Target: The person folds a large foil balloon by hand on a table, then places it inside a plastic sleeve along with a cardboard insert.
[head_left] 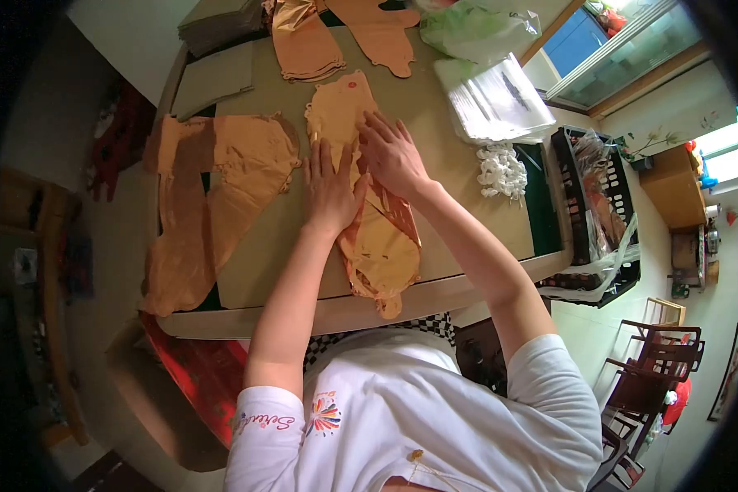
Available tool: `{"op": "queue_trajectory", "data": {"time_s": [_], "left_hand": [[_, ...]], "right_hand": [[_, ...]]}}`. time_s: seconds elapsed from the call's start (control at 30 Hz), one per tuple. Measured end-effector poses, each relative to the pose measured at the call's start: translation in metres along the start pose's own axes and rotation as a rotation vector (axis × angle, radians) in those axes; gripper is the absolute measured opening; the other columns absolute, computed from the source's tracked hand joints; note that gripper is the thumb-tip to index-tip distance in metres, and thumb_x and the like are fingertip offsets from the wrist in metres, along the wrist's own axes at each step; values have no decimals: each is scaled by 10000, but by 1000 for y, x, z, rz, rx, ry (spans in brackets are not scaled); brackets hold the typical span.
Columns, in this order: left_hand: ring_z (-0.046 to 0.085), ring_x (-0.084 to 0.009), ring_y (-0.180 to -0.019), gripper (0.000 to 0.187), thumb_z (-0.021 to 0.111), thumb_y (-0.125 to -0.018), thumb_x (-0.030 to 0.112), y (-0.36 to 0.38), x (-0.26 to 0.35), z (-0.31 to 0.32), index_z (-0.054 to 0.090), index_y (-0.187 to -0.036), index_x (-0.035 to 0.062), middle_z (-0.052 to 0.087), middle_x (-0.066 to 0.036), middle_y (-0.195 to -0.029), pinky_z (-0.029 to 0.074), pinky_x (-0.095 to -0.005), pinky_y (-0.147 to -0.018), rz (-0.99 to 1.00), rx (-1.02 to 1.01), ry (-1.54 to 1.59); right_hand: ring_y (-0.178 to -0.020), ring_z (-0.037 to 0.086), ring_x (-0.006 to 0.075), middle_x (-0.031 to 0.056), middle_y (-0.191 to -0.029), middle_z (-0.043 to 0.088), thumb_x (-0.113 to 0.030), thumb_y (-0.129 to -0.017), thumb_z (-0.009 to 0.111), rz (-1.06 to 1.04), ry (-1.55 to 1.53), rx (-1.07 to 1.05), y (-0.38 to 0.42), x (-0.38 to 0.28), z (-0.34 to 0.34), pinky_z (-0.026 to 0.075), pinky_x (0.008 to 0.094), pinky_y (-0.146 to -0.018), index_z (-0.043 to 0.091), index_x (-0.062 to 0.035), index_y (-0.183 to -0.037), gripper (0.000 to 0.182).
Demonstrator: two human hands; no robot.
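Note:
A folded, flat copper-coloured foil balloon [383, 256] lies lengthwise on the table in front of me. My left hand [333, 187] rests flat on its left side, fingers stretched out and pointing away from me. Beside it, my right hand [392, 157] presses on the upper right part of the foil with its fingers spread. Neither hand is wrapped around anything. To the left, a larger unfolded foil balloon [250, 176] of the same colour spreads over the table edge. The foil directly under my palms is hidden.
More copper foil balloons [307, 45] lie at the far edge, near grey flat sheets [213, 78]. At the right are a stack of clear plastic bags [496, 98], a pile of small white pieces [502, 172] and a black crate [578, 205]. A greenish plastic bag [471, 31] sits behind.

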State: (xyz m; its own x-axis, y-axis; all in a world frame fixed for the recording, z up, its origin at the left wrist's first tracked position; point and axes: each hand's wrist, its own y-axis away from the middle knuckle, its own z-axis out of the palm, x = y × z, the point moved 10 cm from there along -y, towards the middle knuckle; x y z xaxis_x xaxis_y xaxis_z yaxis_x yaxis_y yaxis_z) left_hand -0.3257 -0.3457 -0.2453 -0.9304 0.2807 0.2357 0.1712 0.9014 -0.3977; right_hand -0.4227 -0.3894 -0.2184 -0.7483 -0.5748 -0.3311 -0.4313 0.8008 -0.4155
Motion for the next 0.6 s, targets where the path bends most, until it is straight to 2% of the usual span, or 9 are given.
{"op": "queue_trajectory", "data": {"time_s": [0.13,0.23,0.33,0.43,0.6], "left_hand": [[197,-428,-1410,622,485,-957,425,-1,-4,2,380,-1421,25,250,-301,-1480,171,-548,-1137,-35,-72,62],[278,-444,-1369,595,558,-915,372,2,-6,-6,423,-1364,5,336,-313,-1425,248,-558,-1106,-34,61,104],[294,-440,-1357,593,574,-906,342,3,-5,-2,427,-1349,-25,346,-315,-1414,265,-546,-1103,-32,41,37],[309,-433,-1347,563,579,-903,290,0,-15,4,436,-1334,-42,361,-307,-1403,279,-530,-1101,-59,48,160],[303,-414,-1360,507,552,-913,222,8,-14,-2,442,-1331,-44,367,-281,-1414,283,-521,-1103,4,19,89]], "right_hand": [[-1354,355,314,168,-1414,446,-267,-948,489,46,18,-57,0,5,19,238,490,-1133,488,-41,-1330,444],[-1358,352,314,170,-1415,446,-291,-950,480,78,-7,-71,1,7,19,236,491,-1132,487,-47,-1332,453],[-1357,356,317,176,-1417,442,-307,-947,479,75,12,-56,2,6,18,239,495,-1127,481,-51,-1335,465],[-1359,352,319,183,-1424,433,-320,-943,483,69,41,-43,2,4,17,241,502,-1122,482,-60,-1330,467],[-1371,334,313,185,-1436,417,-337,-940,489,80,29,-72,0,6,20,239,506,-1120,492,-77,-1319,460]]}}
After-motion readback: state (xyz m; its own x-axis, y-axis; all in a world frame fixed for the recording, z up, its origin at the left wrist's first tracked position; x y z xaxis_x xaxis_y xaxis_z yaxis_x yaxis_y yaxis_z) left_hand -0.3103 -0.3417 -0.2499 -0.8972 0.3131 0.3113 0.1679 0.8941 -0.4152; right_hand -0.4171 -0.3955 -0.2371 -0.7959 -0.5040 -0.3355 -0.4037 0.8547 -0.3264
